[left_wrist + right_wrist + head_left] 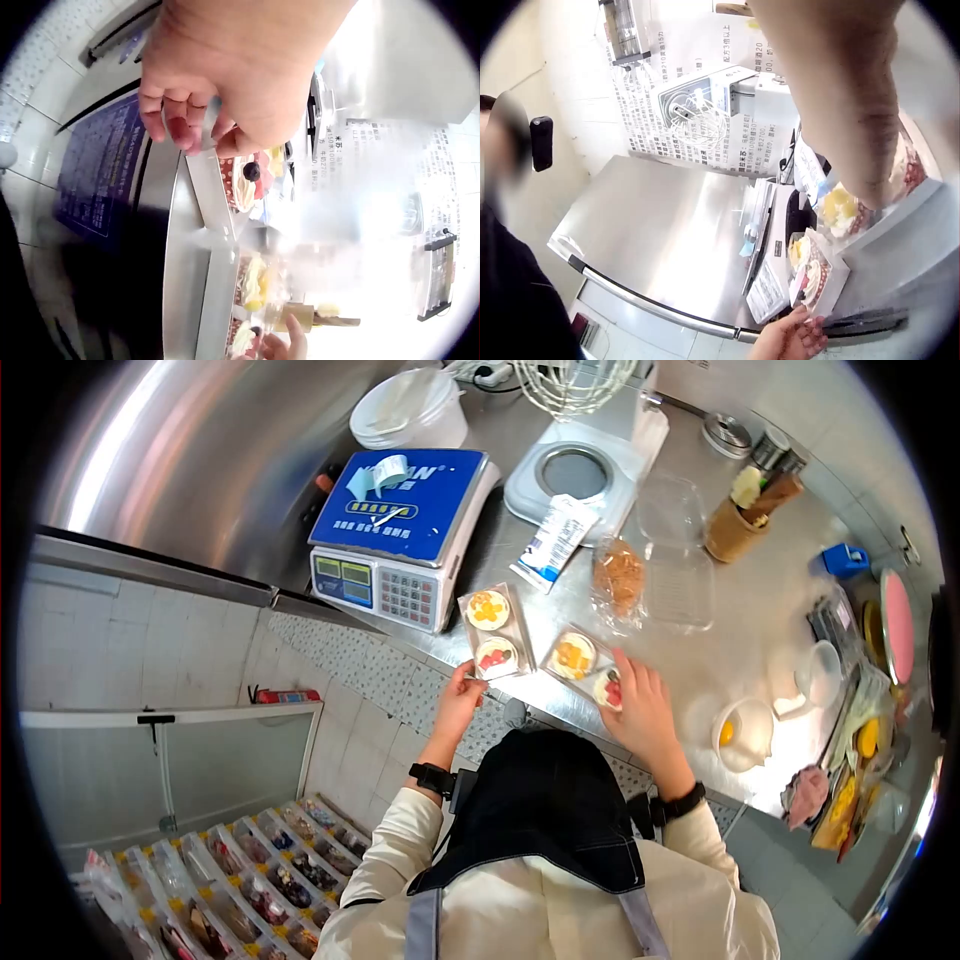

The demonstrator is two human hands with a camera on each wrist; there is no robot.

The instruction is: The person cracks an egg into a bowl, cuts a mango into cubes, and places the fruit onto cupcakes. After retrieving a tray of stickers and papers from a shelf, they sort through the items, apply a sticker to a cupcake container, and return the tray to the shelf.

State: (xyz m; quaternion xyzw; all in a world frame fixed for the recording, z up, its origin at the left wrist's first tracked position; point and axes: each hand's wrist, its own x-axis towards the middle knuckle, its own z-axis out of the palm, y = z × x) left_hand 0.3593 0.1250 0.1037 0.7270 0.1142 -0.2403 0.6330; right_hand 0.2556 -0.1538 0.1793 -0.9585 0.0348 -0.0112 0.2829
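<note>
Steel counter (760,595); left box (516,624) endwise, right box (602,659) diagonal.

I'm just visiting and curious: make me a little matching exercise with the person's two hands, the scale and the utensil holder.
Column one
1. Left hand
2. Right hand
3. Digital scale
4. Utensil holder

Column two
A. Brown, with utensils sticking out
B. At the cake box nearer the scale
C. Blue on top, white body
D. At the other cake box, farther from the scale

Right pairs: 1-B, 2-D, 3-C, 4-A
</note>
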